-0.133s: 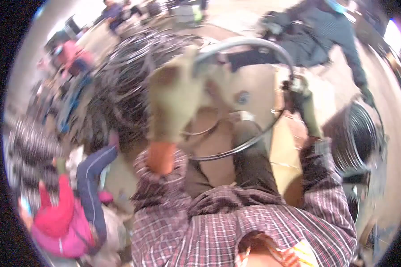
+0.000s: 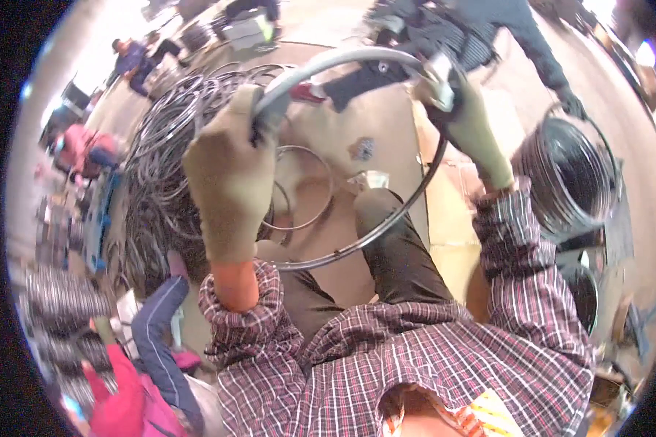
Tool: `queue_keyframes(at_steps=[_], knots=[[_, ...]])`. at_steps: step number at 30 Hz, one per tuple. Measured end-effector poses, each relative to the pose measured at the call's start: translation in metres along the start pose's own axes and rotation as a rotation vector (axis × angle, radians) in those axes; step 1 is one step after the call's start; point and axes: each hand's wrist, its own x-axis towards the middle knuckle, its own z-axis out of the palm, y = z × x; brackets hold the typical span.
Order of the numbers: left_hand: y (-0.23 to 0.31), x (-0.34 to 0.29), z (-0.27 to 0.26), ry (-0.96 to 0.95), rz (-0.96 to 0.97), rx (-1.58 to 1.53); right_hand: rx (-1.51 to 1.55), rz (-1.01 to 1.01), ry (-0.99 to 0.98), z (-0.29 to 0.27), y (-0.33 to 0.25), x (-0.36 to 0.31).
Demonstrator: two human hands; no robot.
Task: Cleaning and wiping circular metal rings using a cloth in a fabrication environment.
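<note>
A thin round hoop [image 2: 342, 58] stands raised in front of me, broad and light grey along its top and dark along its lower arc. My left hand [image 2: 233, 178], in a pale work glove, has its fingers closed around the hoop's left side. At the upper right my right hand [image 2: 481, 135], also gloved, is closed at the hoop's rim. A whitish piece [image 2: 441, 79] shows at the right fingers against the rim; its kind is unclear. My knees lie under the hoop's lower arc.
A large heap of loose hoops [image 2: 164, 153] lies at the left. Stacked rings [image 2: 561, 175] stand at the right, by flattened cardboard [image 2: 452, 211]. A dark-clothed person [image 2: 481, 29] is ahead; another in pink [image 2: 135, 393] sits at the lower left.
Both hands and the hoop have shifted left in the picture, while the surroundings also moved as the view turned. The whitish piece at my right hand shows more plainly.
</note>
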Motion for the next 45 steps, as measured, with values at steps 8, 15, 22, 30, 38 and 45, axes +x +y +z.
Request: queue_keyframes(at_steps=[8,15,22,30,38,45], knots=[[-0.001,0.019,-0.037,-0.137,0.164,0.121,0.627,0.799,0.083,0.086,-0.003,-0.1],[-0.008,0.007,-0.033,-0.227,0.153,0.118,0.566,0.865,0.176,0.078,-0.019,-0.108],[-0.006,0.01,-0.029,-0.183,0.262,0.028,0.294,0.624,0.326,0.095,-0.002,-0.112],[-0.043,0.0,-0.034,-0.127,0.224,0.023,1.563,1.068,0.365,0.147,-0.019,-0.189],[-0.072,-0.03,-0.074,-0.079,-0.288,-0.551,1.938,0.899,0.486,0.109,0.001,-0.241],[-0.096,-0.045,-0.042,-0.024,-0.674,-1.19,1.836,1.14,0.451,0.138,-0.099,-0.184]])
